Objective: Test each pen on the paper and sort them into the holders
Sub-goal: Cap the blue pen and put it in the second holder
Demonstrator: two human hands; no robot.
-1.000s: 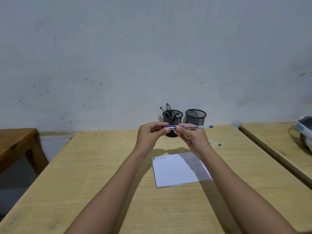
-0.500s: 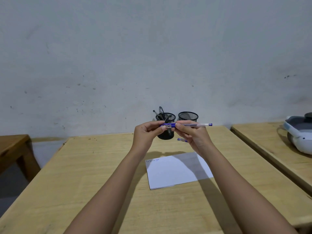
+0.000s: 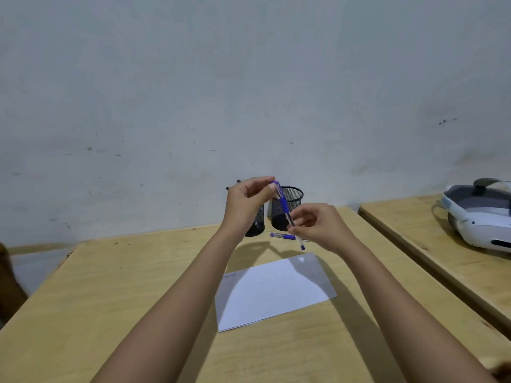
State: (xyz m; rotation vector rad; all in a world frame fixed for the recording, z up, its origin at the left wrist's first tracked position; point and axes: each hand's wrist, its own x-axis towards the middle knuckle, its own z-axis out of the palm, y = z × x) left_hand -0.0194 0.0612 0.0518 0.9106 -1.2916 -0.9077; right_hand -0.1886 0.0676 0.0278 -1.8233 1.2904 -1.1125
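Observation:
A blue pen (image 3: 284, 208) hangs tilted in the air above the table, its upper end pinched by my left hand (image 3: 246, 205) and its lower shaft pinched by my right hand (image 3: 320, 228). Its blue end (image 3: 302, 247) points down toward the white paper (image 3: 276, 291). Behind the hands stand two black mesh holders: the left holder (image 3: 257, 222) is mostly hidden by my left hand, the right holder (image 3: 287, 200) shows an open rim. Another blue pen (image 3: 282, 235) lies on the table in front of the holders.
The wooden table (image 3: 124, 299) runs to the wall. A second table (image 3: 431, 244) stands at the right and carries a white and grey headset (image 3: 481, 217). A dark wooden piece of furniture (image 3: 8, 286) sits at the left edge.
The pen has swung from level to steeply tilted: my left hand rose with one end, my right hand dropped with the other. The view has shifted.

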